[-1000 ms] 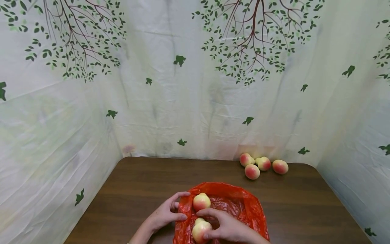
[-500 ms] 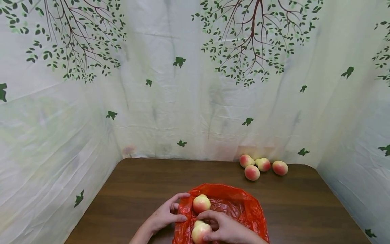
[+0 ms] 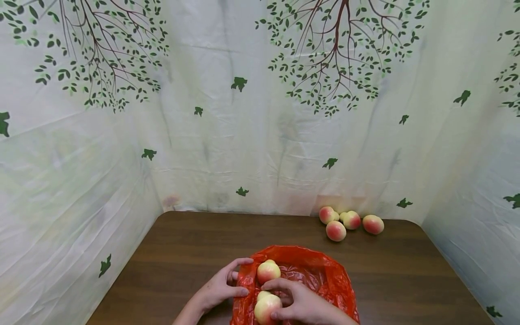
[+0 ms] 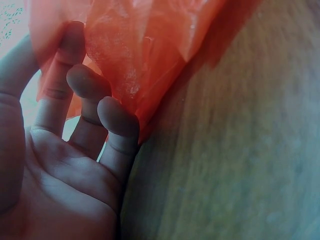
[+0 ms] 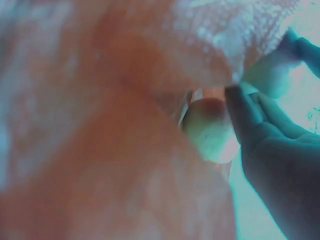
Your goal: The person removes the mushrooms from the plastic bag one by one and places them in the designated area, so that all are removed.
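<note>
A red plastic bag stands wide at the front of the table. My left hand grips its left side, thumb over the rim; in the left wrist view the curled fingers lie against the thin red film. Inside the bag, my right hand holds a yellow pear with a red blush between thumb and fingers. A second pear rests just beyond, along the bag's left wall. In the right wrist view the held pear is partly covered by blurred plastic, with the other pear beside the fingers.
Several more red-and-yellow pears, including a front one and a right-hand one, lie near the far right edge of the brown table. A leaf-printed white curtain closes off the back and sides.
The pear in my right hand has shifted slightly to the left inside the bag. My left hand keeps its place on the bag. The far pears have not moved.
</note>
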Motion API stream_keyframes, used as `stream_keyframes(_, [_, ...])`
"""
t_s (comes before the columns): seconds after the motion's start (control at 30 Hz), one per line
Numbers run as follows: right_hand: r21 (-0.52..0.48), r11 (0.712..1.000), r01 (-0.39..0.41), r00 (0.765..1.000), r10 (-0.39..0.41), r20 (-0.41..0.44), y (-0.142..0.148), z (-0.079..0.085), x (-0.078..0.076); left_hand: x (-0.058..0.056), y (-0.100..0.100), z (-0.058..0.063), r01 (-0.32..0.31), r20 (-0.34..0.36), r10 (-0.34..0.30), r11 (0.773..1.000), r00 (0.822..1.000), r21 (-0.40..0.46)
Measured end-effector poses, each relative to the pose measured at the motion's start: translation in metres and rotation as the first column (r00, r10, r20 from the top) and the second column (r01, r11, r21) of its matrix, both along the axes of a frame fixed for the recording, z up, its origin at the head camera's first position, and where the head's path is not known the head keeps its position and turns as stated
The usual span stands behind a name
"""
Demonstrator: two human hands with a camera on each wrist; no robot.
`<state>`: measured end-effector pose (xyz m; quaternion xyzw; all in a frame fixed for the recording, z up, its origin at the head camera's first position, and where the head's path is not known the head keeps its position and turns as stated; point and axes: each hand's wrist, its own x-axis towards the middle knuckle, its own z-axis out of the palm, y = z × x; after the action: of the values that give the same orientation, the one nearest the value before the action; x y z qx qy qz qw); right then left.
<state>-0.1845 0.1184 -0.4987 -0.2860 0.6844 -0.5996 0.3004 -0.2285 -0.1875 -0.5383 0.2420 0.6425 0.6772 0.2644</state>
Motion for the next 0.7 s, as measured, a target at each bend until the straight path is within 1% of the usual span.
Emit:
stream_keyframes(0.03, [-0.013, 1.0, 0.008, 1.0, -0.008, 0.008, 0.0, 0.001, 0.001, 0.0, 0.0, 0.0, -0.001, -0.001, 0.001, 1.0, 1.0, -0.002])
stream_keyframes(0.13, [-0.076, 0.997, 0.015, 0.998, -0.01, 0.066, 0.001, 0.006, 0.003, 0.0, 0.0, 0.0, -0.004, -0.003, 0.004, 1.0, 1.0, -0.006])
stream_keyframes(0.17, [-0.093, 0.996, 0.014, 0.998, -0.007, 0.068, 0.002, 0.008, 0.003, 0.0, 0.0, 0.0, -0.004, -0.005, 0.004, 1.0, 1.0, -0.007])
stream_keyframes(0.23, [-0.12, 0.993, 0.009, 0.999, -0.003, 0.054, 0.004, 0.012, 0.002, 0.0, 0.0, -0.001, -0.004, -0.011, 0.004, 1.0, 1.0, -0.007])
stream_keyframes(0.37, [-0.127, 0.992, 0.019, 1.0, -0.021, -0.019, 0.011, 0.021, -0.001, 0.0, 0.0, -0.001, 0.0, -0.018, 0.0, 1.0, 1.0, -0.001])
stream_keyframes(0.47, [-0.107, 0.992, 0.064, 0.996, -0.071, -0.062, 0.019, 0.029, -0.004, -0.001, 0.0, -0.001, 0.004, -0.018, -0.004, 1.0, 1.0, 0.005])
stream_keyframes(0.57, [-0.099, 0.989, 0.114, 0.989, -0.123, -0.082, 0.027, 0.038, -0.006, -0.001, 0.001, -0.001, 0.007, -0.012, -0.007, 1.0, 1.0, 0.011])
stream_keyframes(0.7, [-0.125, 0.977, 0.171, 0.981, -0.181, -0.075, 0.04, 0.047, -0.01, -0.002, 0.001, -0.001, 0.005, -0.004, -0.005, 1.0, 1.0, 0.015])
